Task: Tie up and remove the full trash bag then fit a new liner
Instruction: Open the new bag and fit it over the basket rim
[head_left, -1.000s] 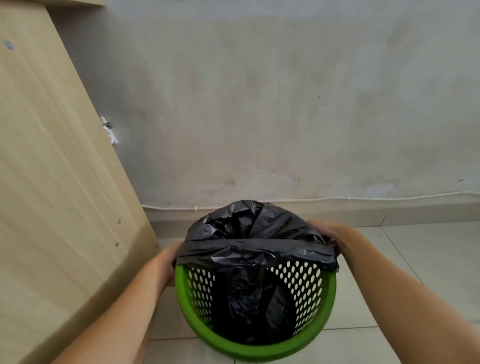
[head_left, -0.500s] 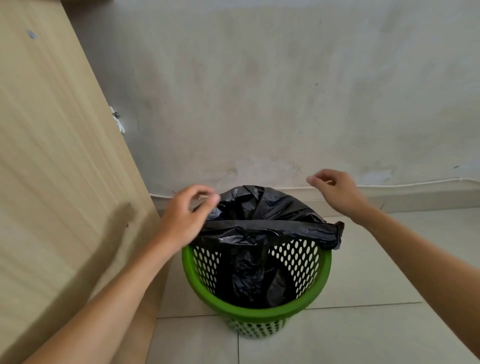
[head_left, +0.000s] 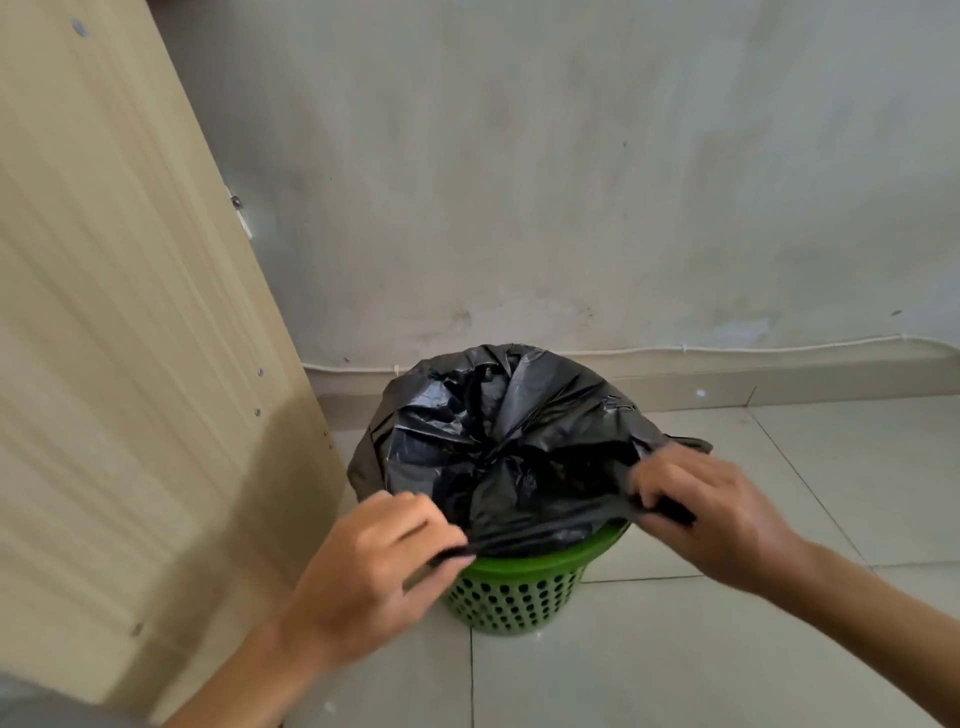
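Observation:
A green perforated bin (head_left: 514, 597) stands on the tiled floor by the wall. A black trash bag (head_left: 498, 441) fills it, its plastic bunched toward a gathered middle and draped over the far rim. My left hand (head_left: 374, 577) pinches the bag's near edge at the bin's front left rim. My right hand (head_left: 711, 514) pinches the bag's edge at the front right rim, fingers curled round a fold of plastic. The near green rim shows bare between my hands.
A light wooden cabinet side (head_left: 130, 338) rises close on the left, nearly touching the bin. A stained grey wall (head_left: 571, 182) stands behind, with a white cable (head_left: 779, 345) along its skirting. Pale floor tiles (head_left: 675, 649) spread to the right and front.
Both hands dropped from above the bin's far sides to its near rim and took hold of the bag's edge. The bag's plastic now lies spread over the bin's opening.

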